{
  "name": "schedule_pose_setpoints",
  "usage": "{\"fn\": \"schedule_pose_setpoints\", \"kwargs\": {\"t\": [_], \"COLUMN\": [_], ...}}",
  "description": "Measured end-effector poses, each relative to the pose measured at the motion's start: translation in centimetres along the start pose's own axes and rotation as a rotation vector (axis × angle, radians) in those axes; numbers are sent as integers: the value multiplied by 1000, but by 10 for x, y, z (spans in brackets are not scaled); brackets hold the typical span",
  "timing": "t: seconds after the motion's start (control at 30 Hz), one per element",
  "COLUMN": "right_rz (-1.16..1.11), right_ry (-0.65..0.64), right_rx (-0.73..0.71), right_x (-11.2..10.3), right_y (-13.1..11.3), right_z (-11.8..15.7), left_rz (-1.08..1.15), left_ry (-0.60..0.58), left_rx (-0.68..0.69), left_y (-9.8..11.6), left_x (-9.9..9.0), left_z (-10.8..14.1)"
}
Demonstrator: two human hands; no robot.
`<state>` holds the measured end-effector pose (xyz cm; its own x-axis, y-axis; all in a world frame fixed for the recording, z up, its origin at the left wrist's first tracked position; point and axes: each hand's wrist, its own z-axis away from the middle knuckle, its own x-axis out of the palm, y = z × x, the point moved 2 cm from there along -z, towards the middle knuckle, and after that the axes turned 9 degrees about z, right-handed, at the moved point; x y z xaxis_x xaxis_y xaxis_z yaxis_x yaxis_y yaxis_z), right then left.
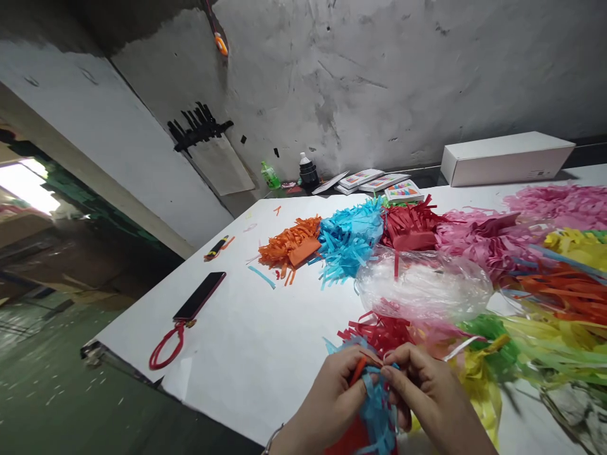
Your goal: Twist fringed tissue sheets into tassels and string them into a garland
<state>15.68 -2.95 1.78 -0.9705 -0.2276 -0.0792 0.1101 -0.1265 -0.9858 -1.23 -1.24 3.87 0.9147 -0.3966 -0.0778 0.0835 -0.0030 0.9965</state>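
We see left hand [337,382] and right hand [424,384] both pinching blue fringe [377,411], fingertips close together, at the table's [246,354] near side. In the way just beyond: red fringe [382,330], then clear plastic bag [422,291]. Yellow fringe [482,392] crowds right hand; phone [200,297] well left.

Your left hand [334,387] and right hand [422,385] come together over the white table [256,354], fingers pinched on light-blue fringed tissue paper [378,414]. Beyond them you have a crumpled, clear plastic bag [427,287] beside a bright-blue fringed paper bundle [351,237]. To your left lies a flat black phone [200,296] with a red looped cord [165,354] attached.
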Motion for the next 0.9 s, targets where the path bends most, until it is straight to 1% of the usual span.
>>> {"fn": "schedule_pose_setpoints", "kwargs": {"t": [0.07, 0.1, 0.17, 0.27, 0.33, 0.4, 0.43, 0.5, 0.57, 0.6, 0.63, 0.7, 0.73, 0.77, 0.8, 0.87, 0.9], "right_rz": [58, 89, 167, 317, 463, 656, 757, 920, 986, 978, 951, 859, 816, 794, 803, 906, 966], "right_ry": [25, 38, 66, 123, 175, 231, 278, 418, 530, 541, 508, 377, 329, 317, 340, 480, 554], "right_rx": [-48, -81, -165, -318, -413, -498, -539, -622, -723, -780, -844, -927, -920, -881, -827, -742, -736], "right_x": [0, 0, 2, 2, -5, -18, -24, -35, -35, -31, -26, -14, -11, -11, -14, -25, -31], "right_y": [-1, -1, -2, 0, 2, 4, 4, -1, -9, -13, -17, -20, -19, -15, -10, 0, 4], "right_z": [1, 2, 3, 4, 2, -2, -4, -7, -6, -4, -2, 0, 1, 0, -1, -3, -3], "left_rz": [77, 108, 104, 14, -11, -14, -18, -52, -103, -122, -136, -144, -142, -135, -121, -61, -10], "left_ry": [95, 118, 103, 78, 120, 206, 255, 323, 310, 276, 233, 153, 135, 135, 148, 177, 173], "left_rx": [-18, -29, -36, 5, 43, 73, 82, 98, 128, 150, 176, 220, 223, 208, 175, 79, 30], "left_y": [3, 4, 5, 8, 12, 17, 19, 21, 20, 19, 17, 13, 12, 11, 10, 8, 8], "left_x": [-7, -9, -11, -11, -14, -21, -24, -28, -25, -21, -17, -8, -5, -4, -4, -8, -10], "left_z": [-2, -2, -3, -3, -3, -3, -2, 0, 2, 3, 4, 5, 4, 4, 3, 3, 3]}}
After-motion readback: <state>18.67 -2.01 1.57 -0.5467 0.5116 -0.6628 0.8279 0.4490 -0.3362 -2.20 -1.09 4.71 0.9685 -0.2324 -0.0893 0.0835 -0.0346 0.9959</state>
